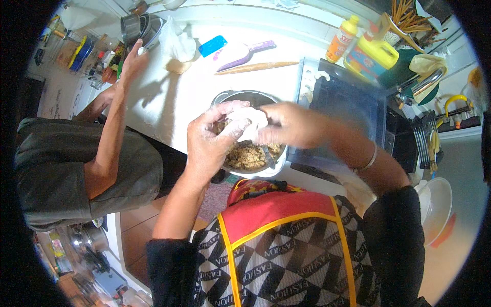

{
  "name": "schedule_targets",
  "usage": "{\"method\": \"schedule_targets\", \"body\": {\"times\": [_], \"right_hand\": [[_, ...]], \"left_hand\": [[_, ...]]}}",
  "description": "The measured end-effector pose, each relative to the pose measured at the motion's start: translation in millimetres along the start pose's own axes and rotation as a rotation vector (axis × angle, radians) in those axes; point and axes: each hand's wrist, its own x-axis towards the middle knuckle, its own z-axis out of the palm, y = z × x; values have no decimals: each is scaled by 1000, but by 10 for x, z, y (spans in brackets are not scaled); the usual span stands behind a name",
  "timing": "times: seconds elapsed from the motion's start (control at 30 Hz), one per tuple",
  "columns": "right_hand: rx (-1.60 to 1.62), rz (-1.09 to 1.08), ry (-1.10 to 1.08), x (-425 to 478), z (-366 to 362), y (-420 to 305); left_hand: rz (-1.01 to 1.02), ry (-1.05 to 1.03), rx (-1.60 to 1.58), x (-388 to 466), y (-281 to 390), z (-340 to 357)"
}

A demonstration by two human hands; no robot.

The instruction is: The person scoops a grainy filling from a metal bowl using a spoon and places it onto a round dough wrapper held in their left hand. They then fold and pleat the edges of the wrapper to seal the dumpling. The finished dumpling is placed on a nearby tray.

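My left hand (209, 134), dusted with white flour, cups a thin piece of white dough (251, 119). The fingers of my right hand (289, 124) are at the dough's right edge and seem to pinch it; that hand is blurred by motion. Both hands are above a round metal pot (224, 95) on the white worktop (191, 92). Brown minced filling (245, 157) fills the pot's near part, and a utensil (267, 156) stands in it. What lies inside the dough is hidden by my fingers.
On the right lies a dark plastic tray (345, 92) bearing white dough pieces (322, 75). Beyond the pot are a wooden rolling pin (257, 68), a purple scoop (239, 57) and a blue scraper (213, 46). Yellow bottles (370, 57) stand behind. Another person (88, 169) works at left.
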Motion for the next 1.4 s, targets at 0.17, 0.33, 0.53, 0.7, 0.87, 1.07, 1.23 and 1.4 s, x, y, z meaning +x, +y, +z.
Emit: {"method": "schedule_targets", "body": {"times": [0.17, 0.33, 0.53, 0.7, 0.87, 1.07, 1.23, 1.4], "right_hand": [[516, -153, 274, -23, 452, 102], [600, -117, 329, -50, 560, 97], [605, -97, 250, -46, 588, 177], [579, -68, 293, -55, 563, 163], [578, -82, 296, -9, 587, 159], [558, -85, 283, -24, 563, 215], [545, -22, 246, -19, 480, 94], [499, -2, 232, -25, 474, 176]], "left_hand": [[380, 119, 235, 55, -185, 49], [215, 171, 26, -34, -126, 185], [472, 227, 197, 12, -334, 178], [118, 196, -96, -41, -197, 211], [213, 139, -5, 5, -259, 188], [111, 98, -81, -23, -224, 194], [176, -14, 2, 9, -318, 108], [215, 79, -47, 10, -309, 176]]}}
